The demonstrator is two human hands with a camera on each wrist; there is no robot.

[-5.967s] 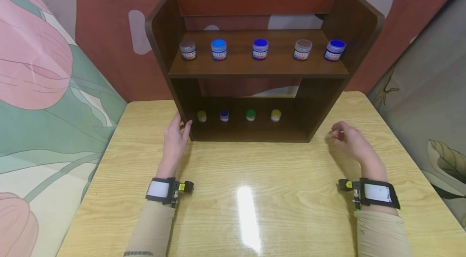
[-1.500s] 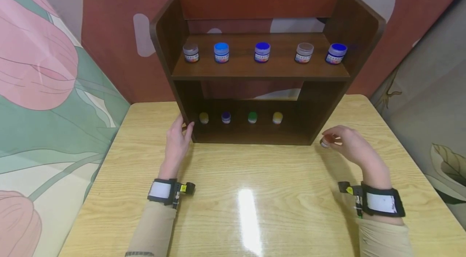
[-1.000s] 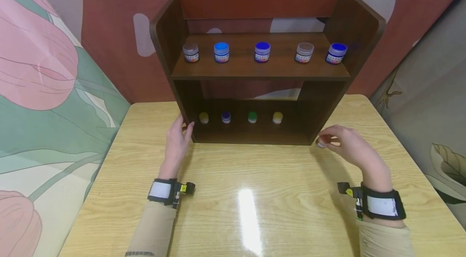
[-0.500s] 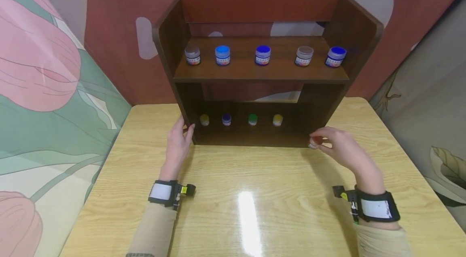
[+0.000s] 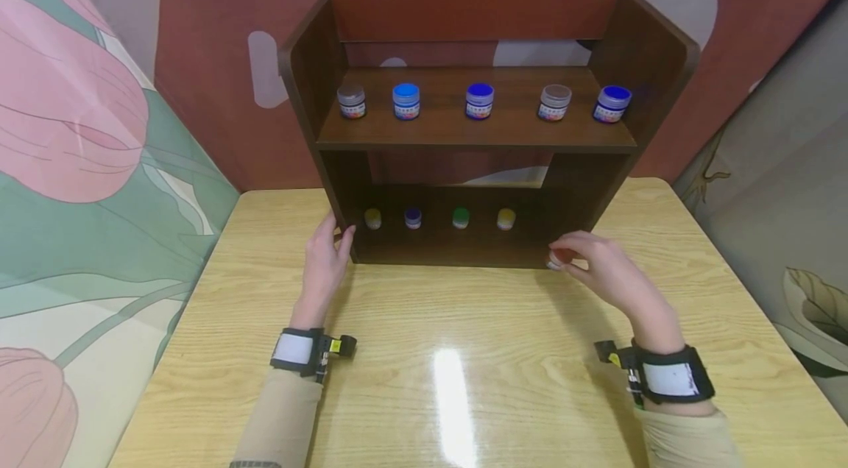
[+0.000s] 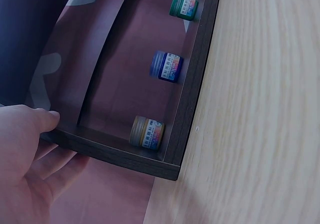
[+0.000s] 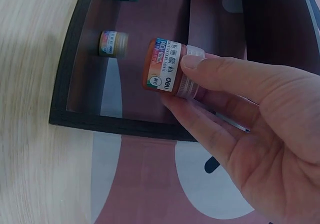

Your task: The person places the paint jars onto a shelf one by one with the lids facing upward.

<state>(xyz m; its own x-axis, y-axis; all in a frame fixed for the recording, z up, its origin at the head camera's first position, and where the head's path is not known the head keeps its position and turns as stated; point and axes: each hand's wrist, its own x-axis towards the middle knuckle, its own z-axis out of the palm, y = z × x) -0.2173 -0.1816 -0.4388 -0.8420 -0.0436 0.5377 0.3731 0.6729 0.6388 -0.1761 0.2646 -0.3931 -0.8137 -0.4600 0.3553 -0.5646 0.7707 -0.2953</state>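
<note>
My right hand [image 5: 606, 273] pinches a small orange-red paint jar [image 7: 164, 67] by its clear lid, between thumb and fingers. In the right wrist view the labelled jar is tilted on its side, at the opening of the lower compartment near the right end. A dark brown two-tier shelf [image 5: 477, 143] stands on the table. My left hand [image 5: 321, 262] grips its left side panel [image 6: 115, 154], thumb on the front edge and fingers behind. Along the bottom tier stand a yellow jar [image 5: 373, 218], a purple-blue jar [image 5: 413, 218], a green jar [image 5: 460, 218] and another yellow jar [image 5: 506, 218].
On the upper tier, several larger paint jars stand in a row, among them a light blue jar [image 5: 406, 101] and a dark blue jar [image 5: 612, 104] by the right panel. The light wooden table [image 5: 411, 321] reaches a patterned backdrop [image 5: 199, 85].
My right hand has carried the orange-red jar leftward from the table right of the shelf to the lower compartment's front opening. The left hand keeps its grip on the side panel.
</note>
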